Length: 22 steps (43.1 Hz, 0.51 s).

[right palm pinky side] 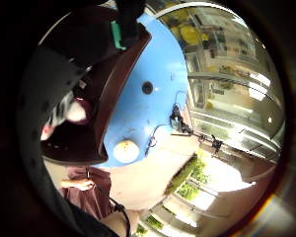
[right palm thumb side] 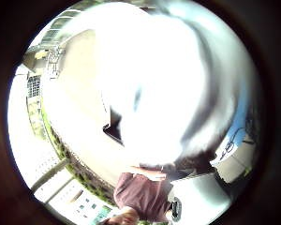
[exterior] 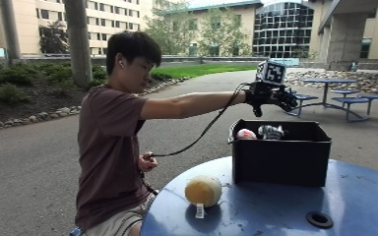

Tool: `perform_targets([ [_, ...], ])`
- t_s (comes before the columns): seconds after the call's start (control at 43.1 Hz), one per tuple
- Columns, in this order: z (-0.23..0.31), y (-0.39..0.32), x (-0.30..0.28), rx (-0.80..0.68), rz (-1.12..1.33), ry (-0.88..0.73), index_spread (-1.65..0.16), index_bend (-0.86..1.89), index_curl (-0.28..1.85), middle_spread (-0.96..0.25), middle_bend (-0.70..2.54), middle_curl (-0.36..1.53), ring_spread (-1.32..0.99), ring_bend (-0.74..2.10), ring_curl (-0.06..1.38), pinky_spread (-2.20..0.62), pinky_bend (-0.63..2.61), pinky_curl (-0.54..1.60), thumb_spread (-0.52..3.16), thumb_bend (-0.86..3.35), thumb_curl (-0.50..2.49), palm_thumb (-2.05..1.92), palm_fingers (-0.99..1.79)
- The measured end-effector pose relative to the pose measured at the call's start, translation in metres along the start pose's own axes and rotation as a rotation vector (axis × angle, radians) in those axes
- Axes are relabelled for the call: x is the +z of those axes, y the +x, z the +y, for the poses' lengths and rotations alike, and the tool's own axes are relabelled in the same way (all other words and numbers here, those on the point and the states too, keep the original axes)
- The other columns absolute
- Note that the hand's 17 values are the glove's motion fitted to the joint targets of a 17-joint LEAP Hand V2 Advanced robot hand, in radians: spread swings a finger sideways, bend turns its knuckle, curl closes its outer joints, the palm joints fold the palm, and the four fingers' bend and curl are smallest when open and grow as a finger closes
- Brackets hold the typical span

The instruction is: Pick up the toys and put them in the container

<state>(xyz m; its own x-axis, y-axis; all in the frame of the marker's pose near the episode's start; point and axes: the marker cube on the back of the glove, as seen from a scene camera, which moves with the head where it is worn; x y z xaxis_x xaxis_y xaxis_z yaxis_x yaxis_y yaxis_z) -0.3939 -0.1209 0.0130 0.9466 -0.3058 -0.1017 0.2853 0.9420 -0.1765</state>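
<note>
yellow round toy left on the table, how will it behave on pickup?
The yellow toy looks plush and rounded, so probably soft and light, squashing under the fingers. It sits flat on the table, so rolling seems unlikely. Its tag may dangle.

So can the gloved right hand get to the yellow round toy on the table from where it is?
Probably yes. The gloved right hand hangs above the black container, while the yellow toy sits in the open on the blue table beside the box, with nothing over it.
</note>
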Motion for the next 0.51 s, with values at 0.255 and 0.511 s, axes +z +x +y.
perform_targets([
  [0.255,0.022,0.040,0.004,-0.171,-0.009,0.054,-0.15,0.02,0.31,0.04,0.13,0.40,-0.05,0.51,0.44,-0.01,1.22,0.45,1.18,-0.02,0.73,0.26,-0.38],
  [0.511,0.075,0.127,0.003,-0.161,0.065,0.147,-0.17,0.07,0.24,0.02,0.15,0.36,-0.03,0.43,0.41,0.02,1.10,0.39,1.27,-0.02,0.60,0.22,-0.23],
])
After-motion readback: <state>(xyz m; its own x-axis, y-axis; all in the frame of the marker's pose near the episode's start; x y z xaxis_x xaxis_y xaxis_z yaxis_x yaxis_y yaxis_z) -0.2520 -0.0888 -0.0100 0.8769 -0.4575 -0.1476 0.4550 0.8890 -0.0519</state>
